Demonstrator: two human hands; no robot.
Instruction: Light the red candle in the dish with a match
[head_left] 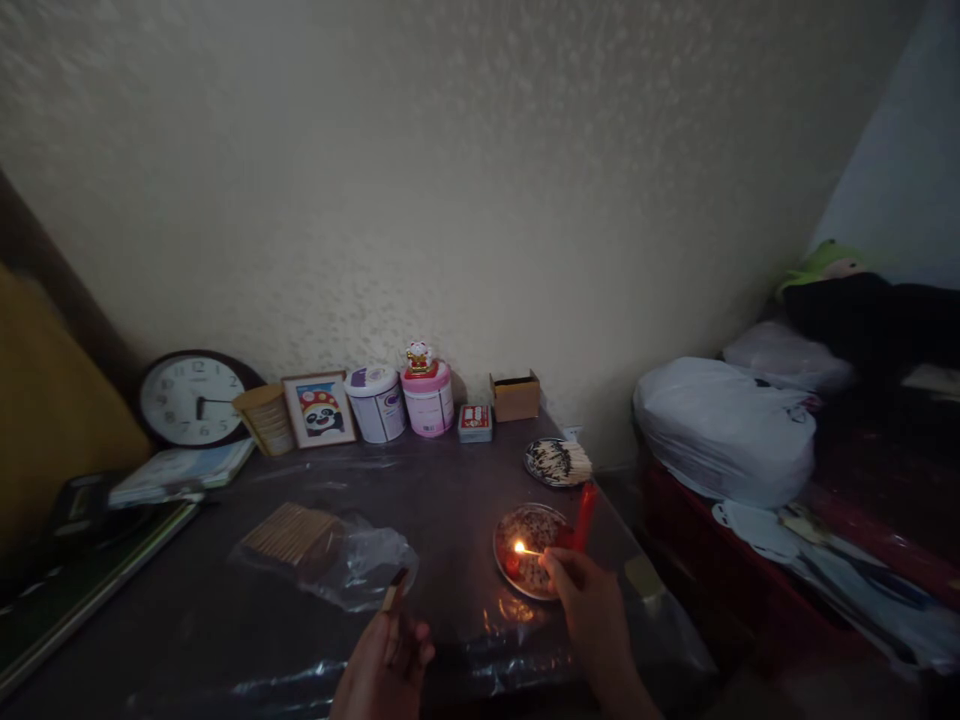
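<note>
My right hand point(586, 598) pinches a burning match point(532, 552), its flame pointing left over a round metal plate point(501, 515). A red candle point(585, 512) stands at the plate's right side, behind my fingers. Under the flame a small red piece point(512, 566) lies on the plate, whose surface looks speckled with residue. Lower down, my left hand point(386, 660) is closed around what looks like a small matchbox point(393, 592), tan with a dark edge, seen narrow side on. Beyond the plate, a second dish holds a heap of matches point(566, 462) with dark heads.
A clear plastic bag point(367, 560) with a bundle of thin brown sticks point(291, 532) lies left. Along the wall stand a clock point(191, 400), paper cups point(266, 420), a panda picture point(321, 410), two tins point(376, 405), a small red-topped box point(475, 422) and a cardboard box point(516, 397). White bags point(724, 430) sit right.
</note>
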